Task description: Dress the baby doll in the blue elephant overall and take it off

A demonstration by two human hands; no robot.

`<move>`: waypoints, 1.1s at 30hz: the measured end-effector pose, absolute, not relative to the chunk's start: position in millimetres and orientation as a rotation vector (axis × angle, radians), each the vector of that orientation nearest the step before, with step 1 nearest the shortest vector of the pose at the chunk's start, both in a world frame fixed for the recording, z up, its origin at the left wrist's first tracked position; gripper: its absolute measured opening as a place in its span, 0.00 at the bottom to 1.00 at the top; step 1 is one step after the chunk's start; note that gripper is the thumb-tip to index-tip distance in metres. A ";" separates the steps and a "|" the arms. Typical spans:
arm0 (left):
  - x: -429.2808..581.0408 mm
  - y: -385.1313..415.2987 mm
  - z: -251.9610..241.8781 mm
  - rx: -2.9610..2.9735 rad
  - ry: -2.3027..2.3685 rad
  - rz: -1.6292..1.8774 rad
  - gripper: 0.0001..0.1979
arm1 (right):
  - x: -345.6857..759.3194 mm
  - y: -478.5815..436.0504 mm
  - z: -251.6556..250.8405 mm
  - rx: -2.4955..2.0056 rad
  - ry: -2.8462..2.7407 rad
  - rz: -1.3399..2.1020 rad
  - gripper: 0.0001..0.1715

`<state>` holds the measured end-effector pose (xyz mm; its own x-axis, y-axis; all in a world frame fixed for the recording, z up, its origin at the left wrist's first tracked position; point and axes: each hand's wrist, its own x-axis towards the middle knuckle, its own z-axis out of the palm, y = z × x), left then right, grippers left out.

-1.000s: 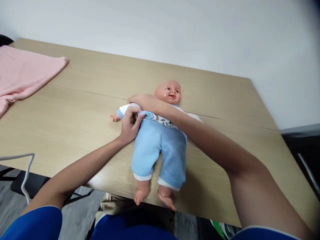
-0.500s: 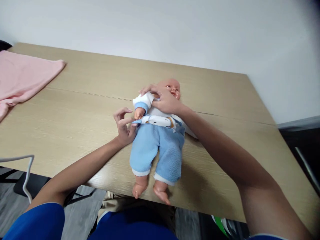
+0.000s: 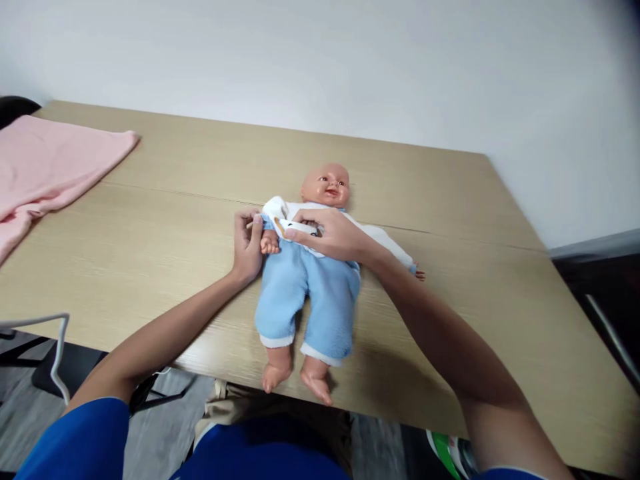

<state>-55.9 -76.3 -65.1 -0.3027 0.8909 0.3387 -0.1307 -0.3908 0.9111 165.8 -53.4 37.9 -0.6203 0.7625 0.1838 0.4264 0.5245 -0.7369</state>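
A baby doll lies face up on the wooden table, its bare feet towards me. It wears a white top with blue cuffs and fluffy blue trousers with white hems. My left hand is closed, fingertips pinching the blue cuff of the sleeve on the left, just above the doll's small hand. Over the doll's belly, my right hand grips the printed front of the top between thumb and fingers. Part of the chest is hidden beneath it.
A pink cloth is spread at the table's left end. The table meets a white wall at the back. A bent white bar stands at the near left edge, and a dark chair is below.
My right hand has moved from the doll's shoulder down to the front of the top. My left hand has shifted up to the sleeve cuff. The doll's face and far arm now show.
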 end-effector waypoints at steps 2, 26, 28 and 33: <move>-56.9 -70.4 -62.8 1.224 1.057 1.785 0.28 | 165.6 -49.2 34.2 -0.980 -2.221 0.958 0.32; -65.4 25.7 -58.6 1.113 0.859 1.058 0.19 | 185.5 -19.5 -28.1 -0.855 -1.554 1.398 0.43; -59.3 32.8 -56.1 1.148 0.831 0.990 0.15 | 188.3 -21.1 -31.2 -0.860 -1.496 1.398 0.43; -59.4 32.9 -56.1 1.157 0.776 0.913 0.09 | 193.2 -24.4 -36.5 -0.814 -1.341 1.452 0.36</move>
